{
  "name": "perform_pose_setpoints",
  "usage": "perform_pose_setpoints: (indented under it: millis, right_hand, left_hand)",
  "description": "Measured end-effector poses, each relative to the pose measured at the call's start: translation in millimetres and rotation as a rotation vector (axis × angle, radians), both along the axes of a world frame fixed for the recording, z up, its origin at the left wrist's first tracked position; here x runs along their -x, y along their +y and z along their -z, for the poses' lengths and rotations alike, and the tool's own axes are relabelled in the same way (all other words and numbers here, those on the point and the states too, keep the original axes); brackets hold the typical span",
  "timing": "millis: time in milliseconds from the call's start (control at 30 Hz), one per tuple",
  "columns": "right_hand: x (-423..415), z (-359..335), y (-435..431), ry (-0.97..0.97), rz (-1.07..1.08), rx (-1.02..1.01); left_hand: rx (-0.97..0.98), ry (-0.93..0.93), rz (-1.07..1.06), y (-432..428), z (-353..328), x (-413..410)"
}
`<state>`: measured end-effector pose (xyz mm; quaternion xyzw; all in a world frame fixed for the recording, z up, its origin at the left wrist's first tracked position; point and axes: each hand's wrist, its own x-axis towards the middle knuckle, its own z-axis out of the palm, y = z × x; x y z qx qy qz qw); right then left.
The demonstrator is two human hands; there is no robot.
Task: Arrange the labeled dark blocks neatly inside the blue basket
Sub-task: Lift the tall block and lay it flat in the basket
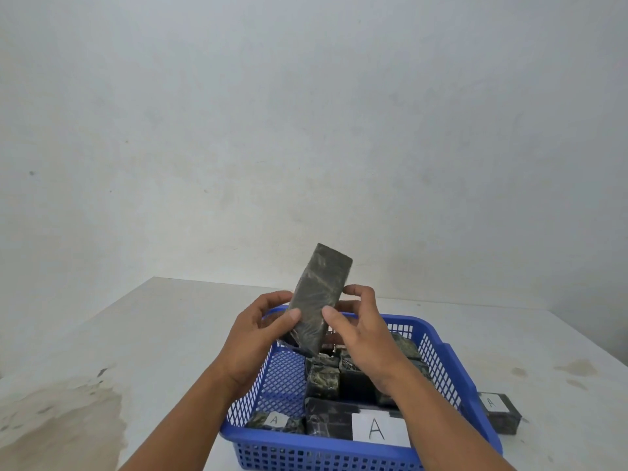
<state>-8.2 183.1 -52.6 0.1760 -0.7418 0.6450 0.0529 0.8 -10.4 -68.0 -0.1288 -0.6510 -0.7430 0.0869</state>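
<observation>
A long dark block (319, 294) wrapped in shiny film is held tilted above the back of the blue basket (452, 372). My left hand (258, 338) grips its lower left side and my right hand (360, 331) grips its right side, thumbs on the near face. Inside the basket lie several dark blocks (323, 379). A large one at the front carries a white label with the letter A (379, 428), and a smaller labeled block (275, 421) sits in the front left corner.
Another dark block with an A label (499, 411) stands on the white table (153, 334) just right of the basket. Brownish stains mark the table at the front left (61, 416) and the right. A plain wall rises behind.
</observation>
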Motion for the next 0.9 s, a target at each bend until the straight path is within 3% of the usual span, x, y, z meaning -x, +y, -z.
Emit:
perform_pose_setpoints:
  millis: [200,333,533,767,900]
  right_hand:
    - [-1,-1,0,-0.075,-0.099,0.160]
    - [-1,-2,4,0.010,-0.014,0.087]
    - [6,-5,16,0.131,-0.011,0.252]
    - [4,-4,16,0.167,0.051,0.223]
    - [0,-4,13,0.192,0.051,0.105]
  left_hand:
    - [0.007,0.022,0.041,0,-1,-3]
    - [0.090,0.137,-0.065,1,-1,-7]
    - [0.089,0.154,-0.068,1,-3,-10]
    - [-0.009,0.138,-0.263,1,-1,-6]
    - [0.075,0.134,-0.387,4,1,1]
